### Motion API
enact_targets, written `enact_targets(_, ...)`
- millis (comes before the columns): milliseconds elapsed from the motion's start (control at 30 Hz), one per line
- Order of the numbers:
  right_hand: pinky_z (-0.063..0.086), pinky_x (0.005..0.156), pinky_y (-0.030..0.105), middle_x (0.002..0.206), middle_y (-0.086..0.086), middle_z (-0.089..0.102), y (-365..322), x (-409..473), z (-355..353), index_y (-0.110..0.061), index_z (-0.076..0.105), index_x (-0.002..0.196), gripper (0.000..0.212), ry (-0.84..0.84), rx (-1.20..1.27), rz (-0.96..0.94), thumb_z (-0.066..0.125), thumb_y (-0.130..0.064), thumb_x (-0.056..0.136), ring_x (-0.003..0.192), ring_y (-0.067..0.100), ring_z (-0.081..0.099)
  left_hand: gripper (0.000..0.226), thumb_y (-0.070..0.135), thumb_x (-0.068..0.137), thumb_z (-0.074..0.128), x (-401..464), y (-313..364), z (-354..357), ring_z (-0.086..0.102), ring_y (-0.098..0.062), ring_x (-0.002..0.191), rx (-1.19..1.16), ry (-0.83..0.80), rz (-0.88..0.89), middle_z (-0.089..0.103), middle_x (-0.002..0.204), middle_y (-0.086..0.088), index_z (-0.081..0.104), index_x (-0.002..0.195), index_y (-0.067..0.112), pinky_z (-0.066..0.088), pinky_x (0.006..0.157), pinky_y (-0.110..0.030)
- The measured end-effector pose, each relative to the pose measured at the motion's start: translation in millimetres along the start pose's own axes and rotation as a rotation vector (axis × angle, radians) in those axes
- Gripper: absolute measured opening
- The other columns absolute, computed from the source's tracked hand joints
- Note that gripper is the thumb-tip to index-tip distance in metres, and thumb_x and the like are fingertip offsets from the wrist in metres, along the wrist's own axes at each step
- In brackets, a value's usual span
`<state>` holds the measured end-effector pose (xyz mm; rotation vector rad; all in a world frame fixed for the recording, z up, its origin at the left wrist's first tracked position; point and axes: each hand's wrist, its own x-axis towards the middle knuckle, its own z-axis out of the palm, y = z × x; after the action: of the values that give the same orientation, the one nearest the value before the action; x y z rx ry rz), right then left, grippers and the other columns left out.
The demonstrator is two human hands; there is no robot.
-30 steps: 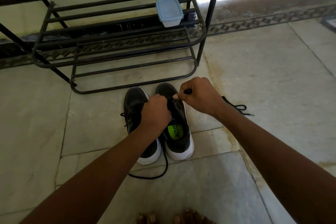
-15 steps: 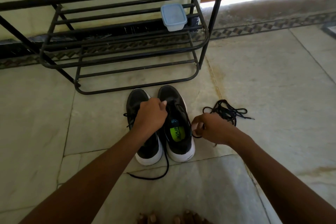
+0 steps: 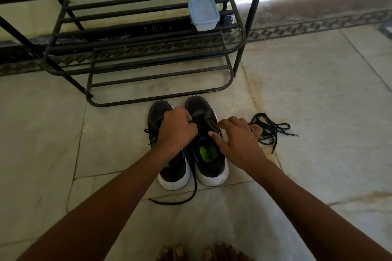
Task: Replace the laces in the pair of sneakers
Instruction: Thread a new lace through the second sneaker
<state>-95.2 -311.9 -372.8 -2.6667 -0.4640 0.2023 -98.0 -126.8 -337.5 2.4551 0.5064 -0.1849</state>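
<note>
Your left hand [image 3: 177,128] pinches the lace on the right sneaker [image 3: 206,140], your right hand [image 3: 237,136], fingers loosely spread, holds nothing I can see, and the loose lace [image 3: 272,129] lies just right of it.

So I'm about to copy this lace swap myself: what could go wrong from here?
The loose lace end trailing on the floor between the sneakers could snag as the left hand pulls. The spare lace bundle beside the right hand looks tangled and may knot.
</note>
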Motion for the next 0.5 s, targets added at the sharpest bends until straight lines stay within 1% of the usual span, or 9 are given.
enact_targets(67,0.031,0.097,0.050,0.107,-0.006,0.058,0.5,-0.7,5.1,-0.027,0.064,0.110,0.035,0.030,-0.009,-0.053,0.050,-0.055,0.095,0.106,0.018,0.052,0.014,0.009,0.088,0.065,-0.4,5.6,-9.1,0.067,-0.011,0.063,-0.016,-0.026,0.001,0.068,0.068,-0.002,0.073,0.077,0.013,0.060,0.063,-0.028)
enact_targets(100,0.031,0.095,0.049,0.106,-0.005,0.058,1.5,-1.5,7.6,-0.025,0.065,0.108,0.033,0.050,-0.006,-0.081,0.051,-0.051,0.095,0.105,0.019,0.052,0.015,0.010,0.089,0.065,0.2,8.4,-14.4,0.066,-0.007,0.060,-0.025,-0.056,-0.008,0.068,0.067,0.002,0.073,0.078,0.016,0.056,0.060,-0.022)
enact_targets(200,0.031,0.090,0.044,0.105,-0.003,0.057,1.8,-6.3,14.8,-0.021,0.065,0.103,0.033,0.124,-0.012,-0.157,0.047,-0.047,0.094,0.102,0.022,0.053,0.008,0.015,0.088,0.070,1.2,11.7,-30.4,0.067,-0.002,0.056,-0.085,-0.127,-0.043,0.069,0.067,0.004,0.074,0.094,0.020,0.049,0.059,-0.017)
enact_targets(233,0.030,0.089,0.044,0.108,-0.002,0.057,1.5,-8.3,16.8,-0.021,0.065,0.104,0.033,0.149,-0.020,-0.179,0.048,-0.047,0.094,0.104,0.023,0.053,0.012,0.017,0.087,0.072,-0.3,11.7,-34.9,0.067,-0.003,0.060,-0.086,-0.107,-0.037,0.070,0.070,0.004,0.074,0.098,0.021,0.047,0.059,-0.017)
enact_targets(300,0.031,0.089,0.044,0.113,0.000,0.058,-0.4,-9.7,16.2,-0.020,0.065,0.107,0.031,0.215,-0.011,-0.218,0.051,-0.044,0.095,0.109,0.024,0.053,0.015,0.019,0.085,0.075,-5.7,11.4,-43.1,0.065,-0.001,0.069,-0.080,0.022,0.023,0.068,0.076,0.008,0.075,0.099,0.024,0.044,0.060,-0.015)
enact_targets(333,0.033,0.089,0.044,0.115,0.000,0.058,-1.5,-8.4,13.3,-0.020,0.065,0.108,0.029,0.250,0.012,-0.239,0.053,-0.042,0.095,0.110,0.023,0.053,0.014,0.019,0.085,0.076,-10.3,12.2,-48.5,0.065,0.001,0.070,-0.101,0.083,0.074,0.068,0.076,0.010,0.075,0.098,0.026,0.045,0.061,-0.014)
enact_targets(400,0.040,0.090,0.047,0.117,-0.001,0.058,-7.5,-2.8,1.2,-0.018,0.062,0.112,0.026,0.252,0.161,-0.271,0.053,-0.037,0.097,0.112,0.020,0.054,0.013,0.018,0.086,0.077,-19.3,16.3,-60.0,0.066,0.000,0.072,-0.188,0.146,0.186,0.069,0.077,0.012,0.076,0.095,0.027,0.052,0.065,-0.018)
enact_targets(433,0.043,0.092,0.048,0.118,-0.003,0.059,-12.8,0.9,-7.7,-0.018,0.059,0.116,0.025,0.199,0.307,-0.278,0.051,-0.034,0.100,0.114,0.017,0.055,0.012,0.018,0.086,0.077,-22.8,18.0,-65.6,0.069,-0.002,0.074,-0.231,0.156,0.236,0.071,0.080,0.012,0.077,0.095,0.026,0.057,0.068,-0.024)
enact_targets(500,0.050,0.097,0.042,0.125,-0.003,0.063,-25.3,9.1,-24.3,-0.015,0.049,0.124,0.021,0.024,0.644,-0.280,0.046,-0.027,0.106,0.119,0.011,0.059,0.012,0.018,0.086,0.079,-27.4,20.3,-74.8,0.072,-0.009,0.076,-0.289,0.170,0.305,0.074,0.084,0.012,0.078,0.097,0.024,0.062,0.073,-0.034)
